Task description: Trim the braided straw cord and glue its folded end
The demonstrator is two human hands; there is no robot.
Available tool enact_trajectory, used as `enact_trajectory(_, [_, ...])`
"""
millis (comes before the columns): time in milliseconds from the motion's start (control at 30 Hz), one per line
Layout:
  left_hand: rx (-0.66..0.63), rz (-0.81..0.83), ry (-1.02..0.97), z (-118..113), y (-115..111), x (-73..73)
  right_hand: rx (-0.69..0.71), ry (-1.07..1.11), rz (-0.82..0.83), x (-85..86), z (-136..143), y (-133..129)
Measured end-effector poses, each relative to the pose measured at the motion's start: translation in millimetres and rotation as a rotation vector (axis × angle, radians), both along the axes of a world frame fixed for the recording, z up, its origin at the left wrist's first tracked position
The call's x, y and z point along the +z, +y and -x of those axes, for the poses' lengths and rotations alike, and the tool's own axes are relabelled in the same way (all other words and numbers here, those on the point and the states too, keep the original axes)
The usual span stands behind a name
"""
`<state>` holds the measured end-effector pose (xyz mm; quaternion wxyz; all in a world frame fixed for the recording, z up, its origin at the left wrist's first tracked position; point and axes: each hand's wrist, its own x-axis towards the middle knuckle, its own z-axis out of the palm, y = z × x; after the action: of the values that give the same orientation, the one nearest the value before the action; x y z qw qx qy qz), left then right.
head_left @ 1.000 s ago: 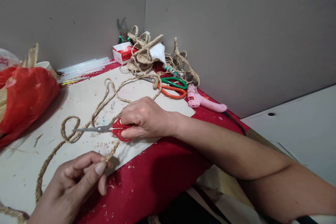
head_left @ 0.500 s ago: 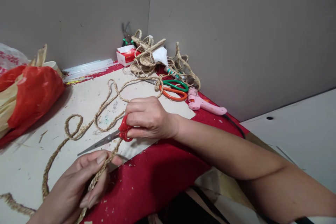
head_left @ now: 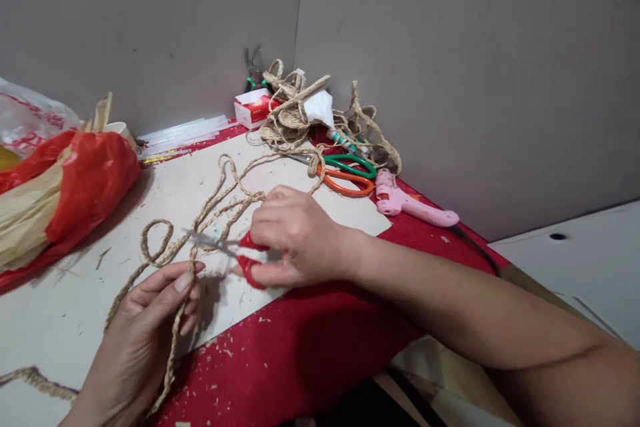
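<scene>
Between thumb and fingers, my left hand (head_left: 150, 327) pinches a braided straw cord (head_left: 175, 340) that hangs down toward the table's front edge. My right hand (head_left: 295, 240) has its fingers through the handles of small red-handled scissors (head_left: 247, 260). Their blades are slightly blurred, parted a little, and point left at the cord just above my left fingertips. Whether the blades touch it, I cannot tell. Behind my hands, more of the cord lies in loose loops (head_left: 156, 240) across a pale board (head_left: 280, 177).
A red plastic bag (head_left: 100, 177) of dry husks sits at left. Clear sticks (head_left: 185, 130), a small red-and-white box (head_left: 253, 109), a tangle of braided cord (head_left: 287, 117), green-and-orange-handled scissors (head_left: 350, 165) and a pink glue gun (head_left: 415, 207) line the back, against grey panels.
The red-handled scissors' blades have opened and swung up to the cord. My left hand has shifted along the cord, which now rises more upright. The whole view has moved slightly.
</scene>
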<state>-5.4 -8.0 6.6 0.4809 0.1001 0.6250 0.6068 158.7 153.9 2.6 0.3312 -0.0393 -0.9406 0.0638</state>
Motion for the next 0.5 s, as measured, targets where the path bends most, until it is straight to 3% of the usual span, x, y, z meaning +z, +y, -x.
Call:
enact_trajectory(233, [0.129,-0.014,0.022,-1.6,1.8,0.9,-0.073,-0.301,-0.059,-3.8,4.4,-14.4])
enact_trajectory(500, [0.128,-0.039,0.036,-0.9,4.1,-2.0,-0.098,-0.413,-0.082,0.1,6.3,-14.4])
